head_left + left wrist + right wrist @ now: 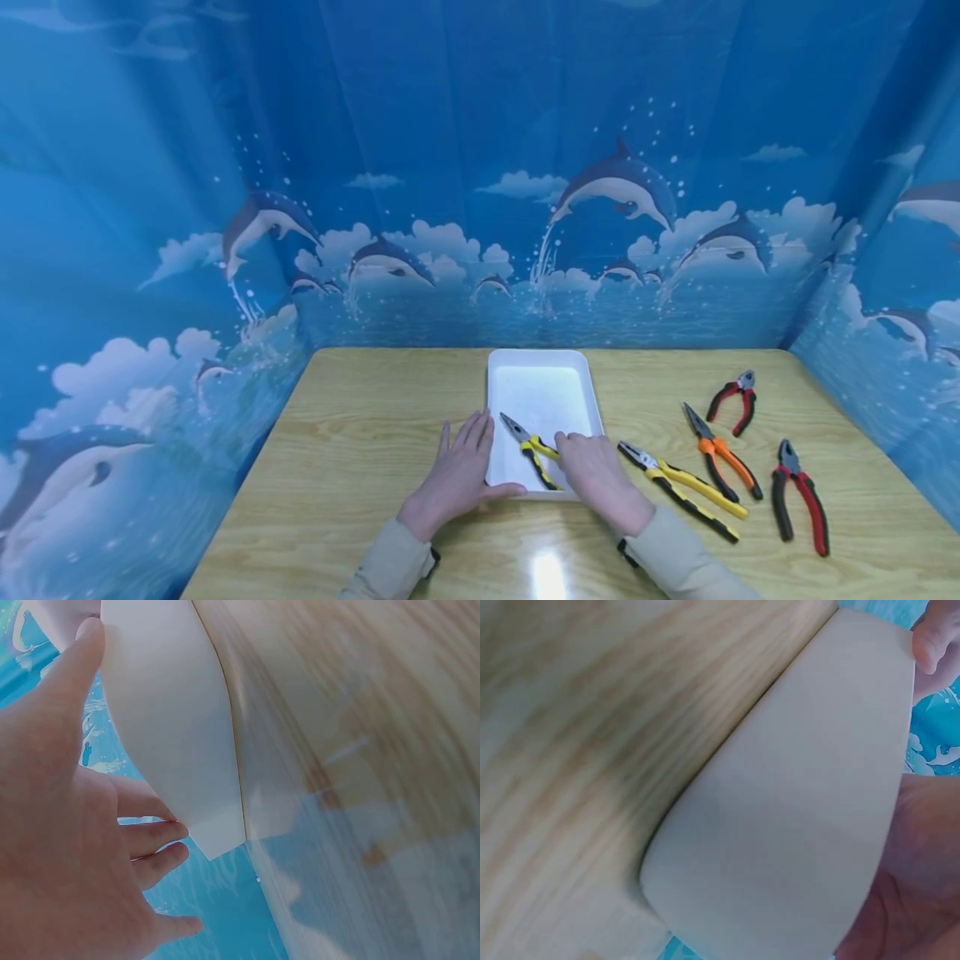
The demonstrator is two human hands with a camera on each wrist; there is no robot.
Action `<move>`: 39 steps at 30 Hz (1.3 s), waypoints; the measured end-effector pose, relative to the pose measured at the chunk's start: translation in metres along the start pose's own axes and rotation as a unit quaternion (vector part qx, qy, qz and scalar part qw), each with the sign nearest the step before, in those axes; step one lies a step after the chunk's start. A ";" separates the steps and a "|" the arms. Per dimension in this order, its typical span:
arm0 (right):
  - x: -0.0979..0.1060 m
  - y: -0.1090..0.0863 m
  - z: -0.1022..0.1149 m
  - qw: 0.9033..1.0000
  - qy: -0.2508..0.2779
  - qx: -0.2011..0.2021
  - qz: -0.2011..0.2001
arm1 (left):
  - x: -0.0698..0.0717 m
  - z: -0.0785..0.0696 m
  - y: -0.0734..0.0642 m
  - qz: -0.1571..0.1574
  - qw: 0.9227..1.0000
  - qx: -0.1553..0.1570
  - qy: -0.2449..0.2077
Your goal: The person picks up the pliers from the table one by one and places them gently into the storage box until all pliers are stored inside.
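Observation:
A white rectangular tray (543, 387) lies on the table, with yellow-and-black long-nose pliers (517, 430) inside, their nose toward the far left. My right hand (596, 475) reaches over the tray's right rim, its curled fingers at one handle of these pliers; the grip itself is hidden under the hand. At the tray's left side, my left hand (461, 471) rests with fingers extended along the rim and the thumb on the near edge. The left wrist view shows those spread fingers beside the white tray wall (165, 712). In the right wrist view the tray wall (780, 795) hides my fingertips.
Right of the tray lie larger yellow-and-black pliers (678, 482), orange-and-black long-nose pliers (708, 446), small red-and-black pliers (742, 385) and bigger red-and-black pliers (793, 479). A blue dolphin-print curtain (480, 167) borders the wooden table (360, 417) behind and at both sides.

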State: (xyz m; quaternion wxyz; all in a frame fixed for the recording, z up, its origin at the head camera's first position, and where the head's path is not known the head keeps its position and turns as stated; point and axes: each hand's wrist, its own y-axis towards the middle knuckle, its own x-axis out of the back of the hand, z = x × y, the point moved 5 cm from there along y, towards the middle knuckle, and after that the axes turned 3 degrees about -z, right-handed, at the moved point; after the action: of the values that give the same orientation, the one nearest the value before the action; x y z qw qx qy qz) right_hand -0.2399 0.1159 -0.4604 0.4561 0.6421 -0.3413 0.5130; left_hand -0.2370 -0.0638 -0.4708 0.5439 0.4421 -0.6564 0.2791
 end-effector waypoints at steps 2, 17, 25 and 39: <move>0.000 0.002 0.002 1.000 0.005 0.001 -0.002 | 0.000 0.000 0.000 0.000 1.000 0.000 0.001; 0.000 0.005 0.012 0.998 0.060 -0.016 0.006 | -0.002 0.000 0.001 -0.002 1.000 0.002 -0.006; 0.000 0.006 0.016 0.996 0.085 -0.020 0.027 | 0.000 0.001 0.001 -0.003 1.000 0.002 -0.012; -0.003 0.013 0.032 0.994 0.103 -0.005 0.049 | 0.000 0.000 0.000 -0.006 1.000 -0.004 -0.005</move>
State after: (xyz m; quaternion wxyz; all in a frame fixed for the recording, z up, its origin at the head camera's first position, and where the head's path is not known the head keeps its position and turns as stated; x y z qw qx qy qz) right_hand -0.2416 0.0813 -0.4618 0.4666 0.5664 -0.3262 0.5959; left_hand -0.2367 -0.0638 -0.4713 0.5440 0.4455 -0.6575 0.2709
